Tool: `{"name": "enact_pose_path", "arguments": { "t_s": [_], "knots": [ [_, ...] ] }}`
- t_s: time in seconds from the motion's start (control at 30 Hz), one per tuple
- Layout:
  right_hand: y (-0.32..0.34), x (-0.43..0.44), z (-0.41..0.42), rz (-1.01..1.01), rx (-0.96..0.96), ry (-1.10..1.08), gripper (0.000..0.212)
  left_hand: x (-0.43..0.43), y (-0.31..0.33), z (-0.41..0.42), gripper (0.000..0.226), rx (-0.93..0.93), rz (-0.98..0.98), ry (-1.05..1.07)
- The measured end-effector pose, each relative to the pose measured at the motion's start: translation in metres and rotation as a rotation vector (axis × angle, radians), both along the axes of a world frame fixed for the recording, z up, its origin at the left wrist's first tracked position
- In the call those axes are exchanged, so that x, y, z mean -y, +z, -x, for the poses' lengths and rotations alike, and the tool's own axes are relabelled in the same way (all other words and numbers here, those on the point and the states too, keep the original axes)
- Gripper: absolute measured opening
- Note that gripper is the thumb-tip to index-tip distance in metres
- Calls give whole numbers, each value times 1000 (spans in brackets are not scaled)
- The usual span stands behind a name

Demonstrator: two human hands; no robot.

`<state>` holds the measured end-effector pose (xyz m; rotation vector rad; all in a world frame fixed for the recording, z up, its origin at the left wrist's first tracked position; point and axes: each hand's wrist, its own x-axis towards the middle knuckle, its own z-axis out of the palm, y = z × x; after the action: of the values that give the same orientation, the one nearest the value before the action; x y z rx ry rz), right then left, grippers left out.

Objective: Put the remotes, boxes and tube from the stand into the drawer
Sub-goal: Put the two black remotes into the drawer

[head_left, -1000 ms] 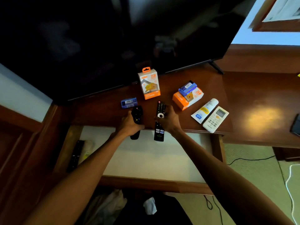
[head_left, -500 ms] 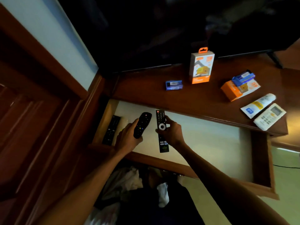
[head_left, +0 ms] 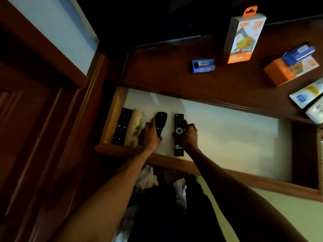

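My left hand (head_left: 148, 137) grips a short rounded black remote (head_left: 160, 122) low inside the open drawer (head_left: 227, 130), near its left end. My right hand (head_left: 187, 135) holds a long black remote (head_left: 179, 133) with a white ring button, parallel to the first and down near the drawer's white floor. On the wooden stand (head_left: 166, 75) above remain an upright orange-and-white box (head_left: 243, 36), a small blue box (head_left: 202, 65), an orange box (head_left: 286, 70) with a blue box (head_left: 298, 53) on top, a white tube (head_left: 307, 96) and a white remote (head_left: 315, 110) at the right edge.
Another black remote (head_left: 122, 126) and a stack of paper cups (head_left: 135, 130) lie against the drawer's left wall. The dark TV screen (head_left: 174, 18) hangs over the stand's back. Wooden panelling (head_left: 35, 119) stands to the left. The drawer's wooden front rail (head_left: 244, 179) runs below my wrists.
Both hands carried the two black remotes from the stand's front edge down into the drawer's left part. My view swung left and down.
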<state>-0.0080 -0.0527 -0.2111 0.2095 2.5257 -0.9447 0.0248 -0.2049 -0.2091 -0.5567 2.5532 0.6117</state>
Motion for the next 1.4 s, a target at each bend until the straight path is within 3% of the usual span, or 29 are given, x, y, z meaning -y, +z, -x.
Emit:
{"name": "enact_pose_path", "arguments": {
  "t_s": [0.17, 0.23, 0.33, 0.43, 0.53, 0.73, 0.87, 1.2, 1.4],
  "knots": [
    [-4, 12, -7, -19, 0, 19, 65, -7, 7, 2, 91, 74, 60, 13],
    [0, 11, -7, -23, 24, 22, 67, -4, 12, 9, 83, 0, 102, -39],
    [-1, 3, -8, -31, 54, 38, 69, 9, 18, 31, 75, -151, 112, -271],
    [-3, -2, -9, -13, 77, 37, 71, 25, 24, 61, 86, -22, 127, -591],
    [-10, 3, -12, 43, 69, 40, 71, 38, 25, 74, 80, 70, 143, -695],
    [-21, 32, -19, 158, 55, 51, 71, 62, 21, 59, 67, -19, 285, -726],
    [-27, 49, -24, 195, 96, 83, 75, 67, 24, 57, 63, 16, 339, -750],
    [-23, 58, -21, 296, 256, 94, 84, 77, 30, 58, 63, 49, 314, -704],
    [16, 31, -7, 150, 156, 312, 73, 69, 43, 58, 66, -31, 144, -526]
  ]
}}
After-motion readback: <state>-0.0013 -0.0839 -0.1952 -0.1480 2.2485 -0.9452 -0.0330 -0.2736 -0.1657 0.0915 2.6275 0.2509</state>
